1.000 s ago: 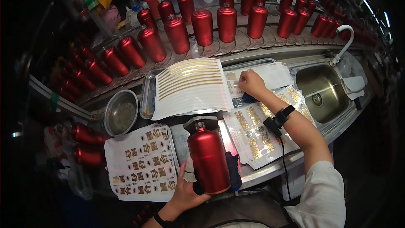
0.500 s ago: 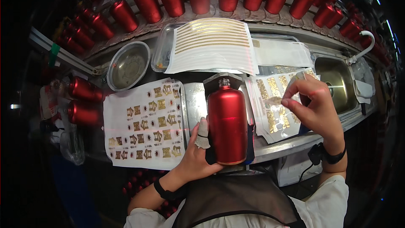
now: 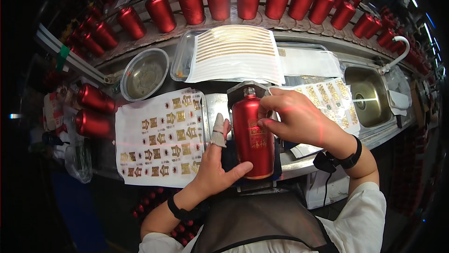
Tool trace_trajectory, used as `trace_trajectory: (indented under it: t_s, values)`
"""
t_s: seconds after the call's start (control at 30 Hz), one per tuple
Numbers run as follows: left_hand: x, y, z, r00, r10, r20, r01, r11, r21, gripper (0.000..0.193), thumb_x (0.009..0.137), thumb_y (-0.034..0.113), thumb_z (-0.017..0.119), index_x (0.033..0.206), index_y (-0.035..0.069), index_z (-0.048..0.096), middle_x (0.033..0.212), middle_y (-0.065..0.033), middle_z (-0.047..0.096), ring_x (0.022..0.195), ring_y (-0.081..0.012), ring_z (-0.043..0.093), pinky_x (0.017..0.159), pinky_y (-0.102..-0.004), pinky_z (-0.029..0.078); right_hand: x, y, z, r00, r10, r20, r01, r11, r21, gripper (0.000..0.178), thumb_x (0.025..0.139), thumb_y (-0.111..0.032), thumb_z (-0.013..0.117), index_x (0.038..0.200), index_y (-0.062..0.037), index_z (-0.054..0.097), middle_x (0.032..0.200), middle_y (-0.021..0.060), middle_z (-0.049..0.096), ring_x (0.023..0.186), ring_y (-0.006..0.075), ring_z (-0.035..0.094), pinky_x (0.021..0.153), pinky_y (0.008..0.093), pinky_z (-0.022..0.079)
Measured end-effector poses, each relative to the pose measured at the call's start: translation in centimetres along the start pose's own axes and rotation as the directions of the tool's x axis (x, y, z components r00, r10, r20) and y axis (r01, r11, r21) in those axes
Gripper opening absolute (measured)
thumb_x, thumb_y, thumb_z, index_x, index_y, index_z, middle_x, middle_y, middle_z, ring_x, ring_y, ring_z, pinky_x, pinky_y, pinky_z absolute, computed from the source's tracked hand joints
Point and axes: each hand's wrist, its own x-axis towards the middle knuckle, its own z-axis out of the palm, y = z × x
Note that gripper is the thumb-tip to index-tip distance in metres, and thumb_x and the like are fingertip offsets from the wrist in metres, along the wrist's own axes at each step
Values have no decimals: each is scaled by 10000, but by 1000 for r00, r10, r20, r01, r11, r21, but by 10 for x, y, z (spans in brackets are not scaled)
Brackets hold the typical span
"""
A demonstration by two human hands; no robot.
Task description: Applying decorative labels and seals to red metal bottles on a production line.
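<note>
1. Red bottle (image 3: pixel 245 155): at the bench's (image 3: pixel 299 167) near edge, neck away from us; gold decal (image 3: pixel 260 141) on its front.
2. Left hand (image 3: pixel 214 171): thumb against the bottle's lower side, fingers apart. Right hand (image 3: pixel 301 119): fingers bent at its upper side; we cannot tell whether they pinch anything.
3. We judge decal placement in hand; next calls for gentle smoothing.
4. Writing: gold characters on decal and left-hand sheet (image 3: pixel 133 126).
</note>
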Motion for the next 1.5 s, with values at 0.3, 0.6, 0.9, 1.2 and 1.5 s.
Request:
trace_trajectory:
  t_s: [0.3, 0.6, 0.9, 1.2, 1.5]
  values:
    - [32, 2, 15, 982, -152, -116, 122, 966, -227, 725, 872, 228, 730, 1392, -106, 351, 1290, -229, 565, 1211, -260, 563, 1050, -379, 412, -12, 13, 29, 938, 194, -287, -111, 953, 282, 145, 850, -68, 646, 968, -5, 589, 857, 105, 625, 626, 164, 578, 581, 304, 459]
    - [32, 0, 18, 966, -221, -135, 160, 919, -359, 744, 857, 247, 746, 1398, -84, 358, 1319, -203, 543, 1241, -241, 532, 1066, -386, 392, -43, 14, 65, 861, 502, -83, -294, 625, 723, 498, 803, -265, 807, 1106, -32, 487, 1009, 62, 546, 584, 36, 426, 501, 214, 388]
    - [32, 2, 18, 963, -228, -141, 158, 907, -389, 765, 854, 228, 750, 1418, -75, 331, 1389, -197, 478, 1280, -240, 494, 1083, -396, 374, -40, 14, 59, 867, 497, -41, -334, 640, 692, 518, 793, -271, 814, 1111, -35, 480, 1016, 58, 521, 671, 48, 449, 554, 231, 421]
    - [35, 0, 11, 974, -224, -4, 205, 896, -394, 919, 884, 121, 686, 1538, -17, 53, 1542, -195, 298, 1383, -241, 379, 1133, -389, 320, -36, 17, 61, 862, 505, -42, -352, 657, 666, 544, 774, -278, 821, 1119, -36, 477, 1024, 69, 527, 784, 83, 496, 586, 242, 437]
    - [36, 2, 15, 974, -218, -65, 167, 879, -447, 878, 876, 185, 721, 1502, -63, 158, 1493, -209, 358, 1364, -251, 399, 1133, -387, 315, -40, 24, 65, 882, 470, -27, -297, 600, 743, 509, 814, -265, 793, 1131, -30, 472, 1042, 60, 529, 740, 52, 495, 588, 232, 445]
